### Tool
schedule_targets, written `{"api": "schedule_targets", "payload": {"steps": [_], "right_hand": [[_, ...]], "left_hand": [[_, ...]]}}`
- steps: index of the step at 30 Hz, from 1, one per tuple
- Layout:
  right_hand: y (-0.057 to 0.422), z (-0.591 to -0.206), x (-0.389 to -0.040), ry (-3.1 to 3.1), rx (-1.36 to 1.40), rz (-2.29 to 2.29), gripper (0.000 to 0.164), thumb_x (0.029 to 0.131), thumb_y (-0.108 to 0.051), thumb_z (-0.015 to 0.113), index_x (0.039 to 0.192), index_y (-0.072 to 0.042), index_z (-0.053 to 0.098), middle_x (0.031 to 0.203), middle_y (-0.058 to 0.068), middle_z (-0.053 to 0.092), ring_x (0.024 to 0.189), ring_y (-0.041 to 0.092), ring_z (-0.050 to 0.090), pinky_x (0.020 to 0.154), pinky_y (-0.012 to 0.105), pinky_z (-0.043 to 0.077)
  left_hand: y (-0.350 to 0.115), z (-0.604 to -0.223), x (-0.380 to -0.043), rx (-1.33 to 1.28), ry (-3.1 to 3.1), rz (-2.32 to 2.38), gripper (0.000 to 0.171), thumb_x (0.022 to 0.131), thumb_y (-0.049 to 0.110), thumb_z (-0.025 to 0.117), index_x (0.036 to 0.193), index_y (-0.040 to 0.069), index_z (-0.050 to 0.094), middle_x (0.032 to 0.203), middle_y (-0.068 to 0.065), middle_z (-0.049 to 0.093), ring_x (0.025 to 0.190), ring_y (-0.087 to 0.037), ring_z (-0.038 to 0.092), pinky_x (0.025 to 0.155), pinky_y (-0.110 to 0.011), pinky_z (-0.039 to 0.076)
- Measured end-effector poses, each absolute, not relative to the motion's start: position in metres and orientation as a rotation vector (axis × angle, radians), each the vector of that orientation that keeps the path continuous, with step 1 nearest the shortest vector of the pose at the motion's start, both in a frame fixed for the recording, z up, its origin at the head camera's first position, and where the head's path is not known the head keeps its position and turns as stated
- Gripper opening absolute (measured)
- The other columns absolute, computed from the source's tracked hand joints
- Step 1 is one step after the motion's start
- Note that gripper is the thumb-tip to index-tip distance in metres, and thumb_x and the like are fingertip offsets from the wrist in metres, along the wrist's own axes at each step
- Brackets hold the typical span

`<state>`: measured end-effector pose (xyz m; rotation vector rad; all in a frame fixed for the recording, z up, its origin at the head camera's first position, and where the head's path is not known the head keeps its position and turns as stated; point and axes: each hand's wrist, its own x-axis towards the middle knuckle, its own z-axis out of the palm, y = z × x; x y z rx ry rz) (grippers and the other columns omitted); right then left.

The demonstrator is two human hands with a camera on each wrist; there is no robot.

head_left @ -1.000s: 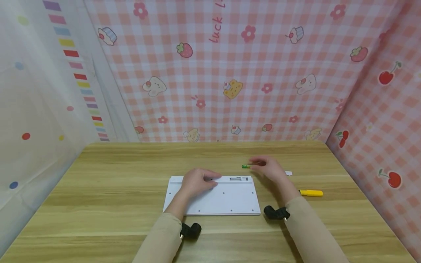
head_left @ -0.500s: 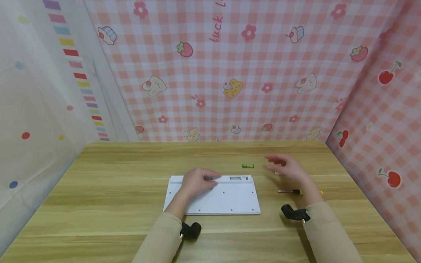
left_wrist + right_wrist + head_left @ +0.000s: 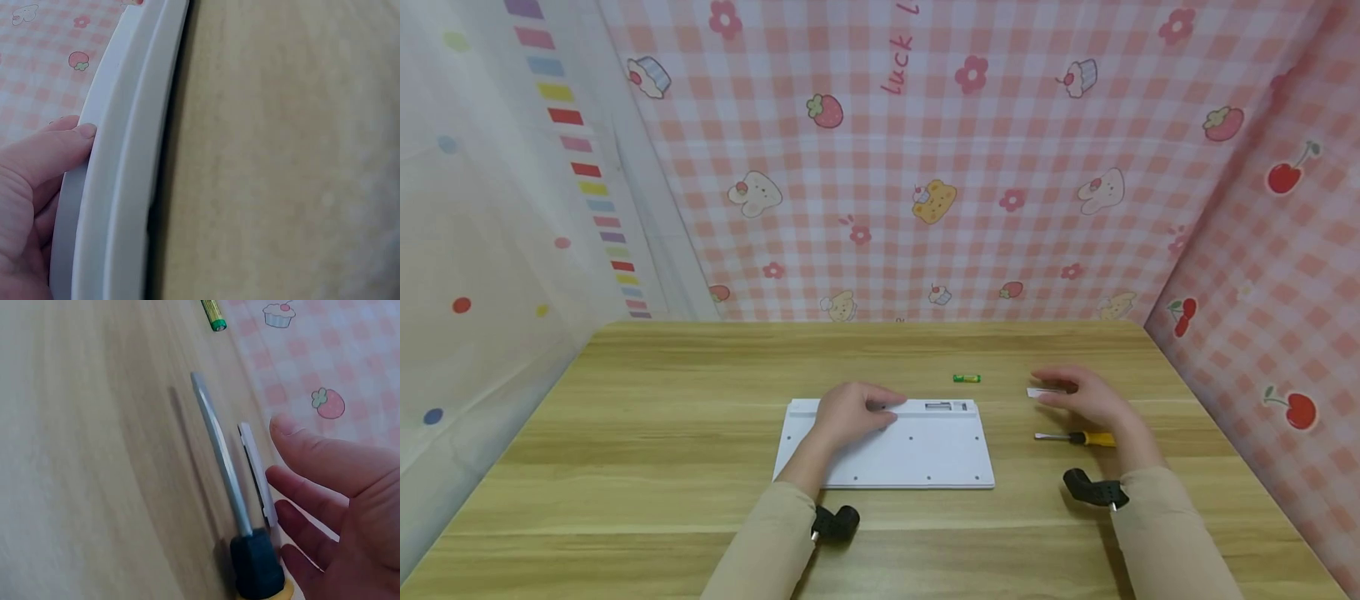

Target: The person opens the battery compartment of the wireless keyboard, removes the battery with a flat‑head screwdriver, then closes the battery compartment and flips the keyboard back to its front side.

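A white keyboard (image 3: 887,458) lies face down on the table, with an open battery slot (image 3: 938,407) in its raised back ridge. My left hand (image 3: 850,412) grips that ridge near the middle, the thumb on the near side. In the left wrist view the thumb (image 3: 84,134) presses against the ridge's side. My right hand (image 3: 1090,400) hovers over a small white battery cover (image 3: 1037,392), thumb and fingers spread apart. The right wrist view shows the cover (image 3: 256,472) right beside the fingertips, outside the grasp.
A green and yellow battery (image 3: 967,378) lies behind the keyboard's right end. In front of the right hand is a screwdriver (image 3: 1078,438) with a yellow and black handle, its tip pointing left. A checked pink cloth (image 3: 880,167) hangs behind the table.
My right hand has let go of the battery, leaving it on the table, and moved right to the white cover. The left hand and keyboard stay in place.
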<state>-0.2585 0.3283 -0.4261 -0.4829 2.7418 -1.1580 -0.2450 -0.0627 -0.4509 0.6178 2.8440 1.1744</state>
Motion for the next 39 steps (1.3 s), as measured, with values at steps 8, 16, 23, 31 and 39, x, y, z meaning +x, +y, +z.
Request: {"api": "schedule_targets", "payload": {"steps": [8,16,23,31,39], "right_hand": [[0.336,-0.429,-0.258,2.728,-0.496,-1.166,0.047,0.094,-0.014,0.068,0.133,0.010,0.055,0.137,0.031,0.051,0.128,0.048,0.043,0.104,0.060,0.034],[0.339,-0.430,-0.256,2.769,-0.516,-1.129,0.040,0.094,-0.008,0.067,0.129,0.010,0.059,0.130,0.028,0.057,0.122,0.042,0.049,0.100,0.045,0.041],[0.347,-0.444,-0.265,2.771,-0.491,-1.144,0.035,0.094,-0.005,0.065,0.126,0.007,0.063,0.126,0.027,0.059,0.115,0.036,0.053,0.096,0.041,0.044],[0.348,-0.446,-0.265,2.826,-0.473,-1.117,0.029,0.093,-0.002,0.063,0.122,0.002,0.068,0.118,0.021,0.065,0.104,0.023,0.057,0.086,0.033,0.046],[0.336,-0.435,-0.256,2.827,-0.365,-1.133,0.026,0.094,0.003,0.062,0.119,0.006,0.068,0.118,0.026,0.063,0.107,0.036,0.056,0.088,0.042,0.045]], "left_hand": [[-0.063,-0.451,-0.245,0.625,2.842,1.181,0.024,0.085,0.022,0.079,0.108,0.026,0.079,0.109,0.009,0.073,0.106,-0.013,0.066,0.089,-0.037,0.050],[-0.063,-0.451,-0.245,0.625,2.831,1.193,0.024,0.085,0.022,0.079,0.109,0.027,0.079,0.110,0.009,0.073,0.106,-0.013,0.066,0.090,-0.038,0.049],[-0.063,-0.451,-0.245,0.638,2.832,1.187,0.024,0.086,0.022,0.078,0.109,0.026,0.078,0.110,0.009,0.073,0.105,-0.013,0.066,0.089,-0.037,0.050],[-0.063,-0.450,-0.245,0.638,2.834,1.183,0.024,0.086,0.021,0.078,0.109,0.026,0.078,0.111,0.008,0.073,0.105,-0.013,0.066,0.089,-0.038,0.050],[-0.063,-0.450,-0.244,0.621,2.832,1.186,0.024,0.085,0.021,0.079,0.109,0.026,0.079,0.110,0.008,0.073,0.106,-0.014,0.066,0.091,-0.038,0.049]]}}
